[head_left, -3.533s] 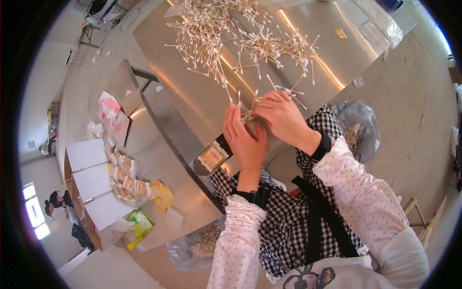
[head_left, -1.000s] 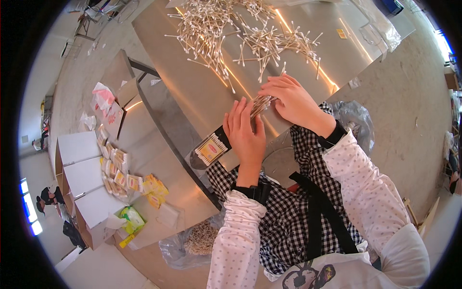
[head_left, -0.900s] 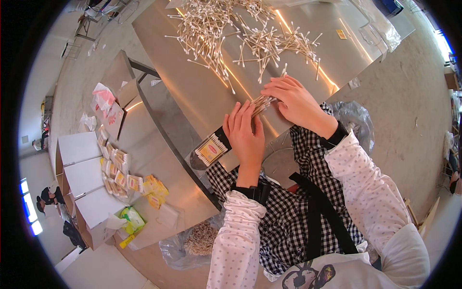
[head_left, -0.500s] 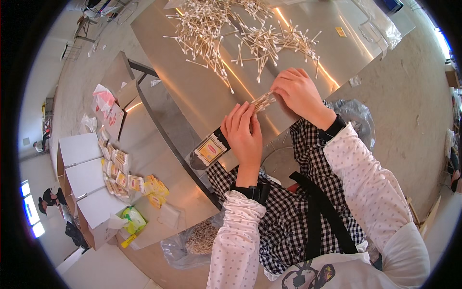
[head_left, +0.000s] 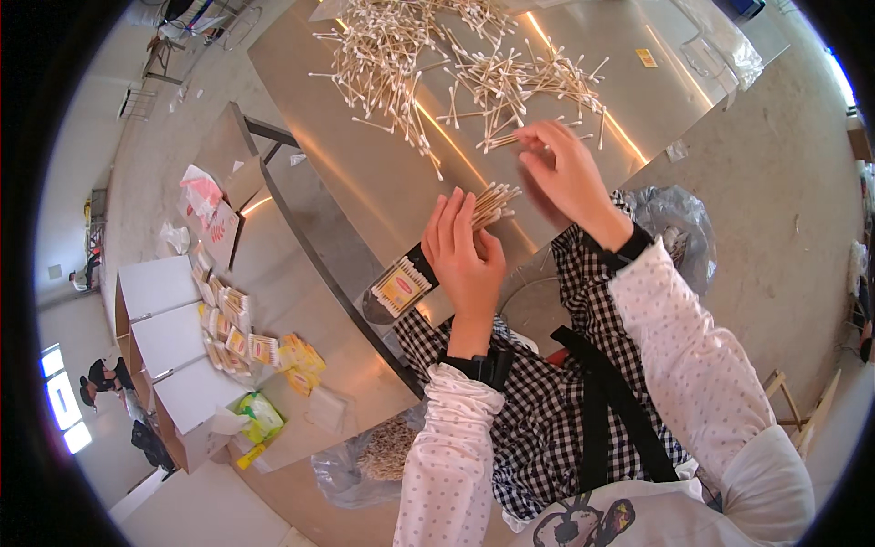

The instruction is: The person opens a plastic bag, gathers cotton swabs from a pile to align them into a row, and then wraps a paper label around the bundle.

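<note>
My head's-eye view, wide fisheye, looking down and ahead.
It sits above my lap, close over the work: my sleeves [head_left: 447, 456] enter from the lower edge, my left hand [head_left: 465, 264] and right hand [head_left: 572, 178] show around the centre, the metal table [head_left: 374, 187] spreads across the upper middle, and straight edges bend toward the dark rim.
</note>
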`<state>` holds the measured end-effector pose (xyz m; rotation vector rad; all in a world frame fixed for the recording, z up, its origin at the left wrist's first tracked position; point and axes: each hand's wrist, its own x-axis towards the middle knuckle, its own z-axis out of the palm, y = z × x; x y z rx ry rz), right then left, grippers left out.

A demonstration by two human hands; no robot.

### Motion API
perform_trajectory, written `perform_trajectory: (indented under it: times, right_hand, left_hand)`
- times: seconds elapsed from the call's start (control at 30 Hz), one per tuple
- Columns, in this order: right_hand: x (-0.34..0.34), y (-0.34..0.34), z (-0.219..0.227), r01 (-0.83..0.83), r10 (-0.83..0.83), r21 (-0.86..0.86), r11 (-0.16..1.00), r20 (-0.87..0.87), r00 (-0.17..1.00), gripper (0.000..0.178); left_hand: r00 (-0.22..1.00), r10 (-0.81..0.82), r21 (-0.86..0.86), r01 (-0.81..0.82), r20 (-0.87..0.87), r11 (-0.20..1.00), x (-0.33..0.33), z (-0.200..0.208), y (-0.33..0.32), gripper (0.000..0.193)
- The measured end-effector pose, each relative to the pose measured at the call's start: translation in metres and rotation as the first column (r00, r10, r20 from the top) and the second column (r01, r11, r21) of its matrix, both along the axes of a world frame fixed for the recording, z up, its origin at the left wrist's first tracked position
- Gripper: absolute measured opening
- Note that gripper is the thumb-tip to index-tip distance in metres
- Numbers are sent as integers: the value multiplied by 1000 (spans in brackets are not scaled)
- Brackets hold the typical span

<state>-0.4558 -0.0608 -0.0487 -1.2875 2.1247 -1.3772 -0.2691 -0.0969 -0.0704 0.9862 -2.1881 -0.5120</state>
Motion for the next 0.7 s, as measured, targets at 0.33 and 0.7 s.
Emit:
perform_trajectory:
  times: [0.33,0.7]
  right_hand:
    - [38,18,-14,-64,72,-33,997,534,843,24]
    - [5,16,-1,-18,49,-47,999,834,549,26]
  left_hand:
    - [918,-76,-45,102,390,994,-13,-4,18,77]
    - [877,-28,-79,75,480,994,-30,-8,-1,91]
